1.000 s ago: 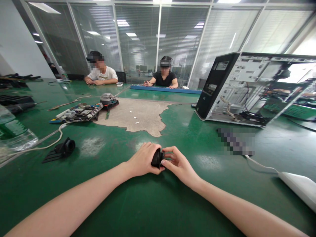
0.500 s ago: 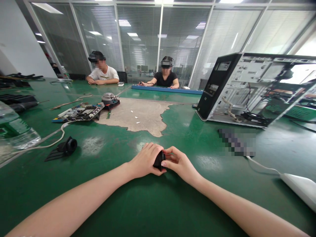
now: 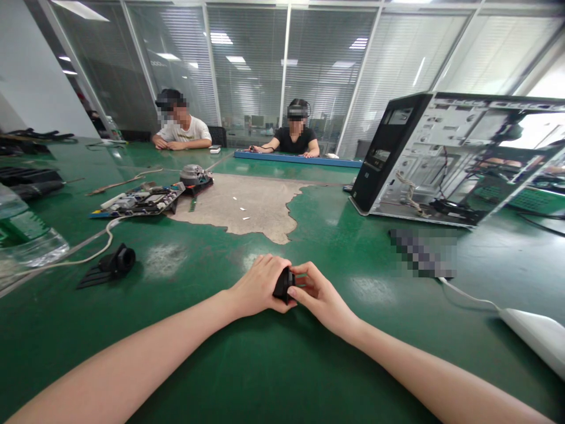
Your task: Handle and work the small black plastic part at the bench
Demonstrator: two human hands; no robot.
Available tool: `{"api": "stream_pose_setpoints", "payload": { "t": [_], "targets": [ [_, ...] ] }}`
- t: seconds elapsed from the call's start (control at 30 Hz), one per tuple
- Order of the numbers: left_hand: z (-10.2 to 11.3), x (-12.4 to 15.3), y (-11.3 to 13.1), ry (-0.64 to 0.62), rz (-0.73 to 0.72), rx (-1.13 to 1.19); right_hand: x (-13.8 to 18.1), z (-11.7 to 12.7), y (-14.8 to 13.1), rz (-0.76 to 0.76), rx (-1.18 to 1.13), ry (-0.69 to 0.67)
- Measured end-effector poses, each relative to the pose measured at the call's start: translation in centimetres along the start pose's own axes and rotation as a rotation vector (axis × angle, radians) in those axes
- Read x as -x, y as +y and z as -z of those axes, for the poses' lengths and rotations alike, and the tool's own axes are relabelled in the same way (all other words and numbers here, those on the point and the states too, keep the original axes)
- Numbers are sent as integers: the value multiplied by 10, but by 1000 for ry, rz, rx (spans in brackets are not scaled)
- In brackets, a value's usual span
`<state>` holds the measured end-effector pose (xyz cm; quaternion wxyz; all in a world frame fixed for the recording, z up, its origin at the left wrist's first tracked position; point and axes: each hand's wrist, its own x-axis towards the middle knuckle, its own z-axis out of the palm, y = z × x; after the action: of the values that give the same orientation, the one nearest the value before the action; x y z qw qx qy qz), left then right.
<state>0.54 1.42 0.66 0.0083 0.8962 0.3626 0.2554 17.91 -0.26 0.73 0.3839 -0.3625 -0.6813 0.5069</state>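
A small black part [image 3: 281, 287] with a ringed, rounded end is between my hands, just over the green table; its exact kind does not show. My left hand [image 3: 261, 285] wraps it from the left and above, hiding much of its body. From the right, the thumb and fingers of my right hand [image 3: 324, 300] close on the ringed end. Off to the left lies a black piece with a round collar and a flat slotted base [image 3: 110, 265].
A circuit board [image 3: 141, 200] with a fan cooler [image 3: 195, 176] sits back left, near a plastic bottle [image 3: 29, 229] and white cable. An open computer case [image 3: 397, 159] stands at right, with a white device [image 3: 538, 335] nearer me. Two people sit across the table [image 3: 185, 365].
The whole view has shifted very slightly. Both hands keep the same hold on the black part, with only a tiny change in the right fingers' position.
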Motion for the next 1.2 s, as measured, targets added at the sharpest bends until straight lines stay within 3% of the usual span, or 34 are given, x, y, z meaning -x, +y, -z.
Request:
{"api": "stream_pose_setpoints", "payload": {
  "t": [0.47, 0.77, 0.97, 1.2],
  "targets": [
    [0, 0, 0, -9, 6, -5, 0, 1, 0, 81, 27, -15],
    [0, -1, 1, -17, 25, -2, 0, 1, 2, 37, 47, -21],
    [-1, -2, 1, -7, 32, 5, 1, 1, 6, 150, 79, -7],
    [0, -1, 1, -6, 33, 7, 0, 1, 2, 73, 9, -13]
  ]
}}
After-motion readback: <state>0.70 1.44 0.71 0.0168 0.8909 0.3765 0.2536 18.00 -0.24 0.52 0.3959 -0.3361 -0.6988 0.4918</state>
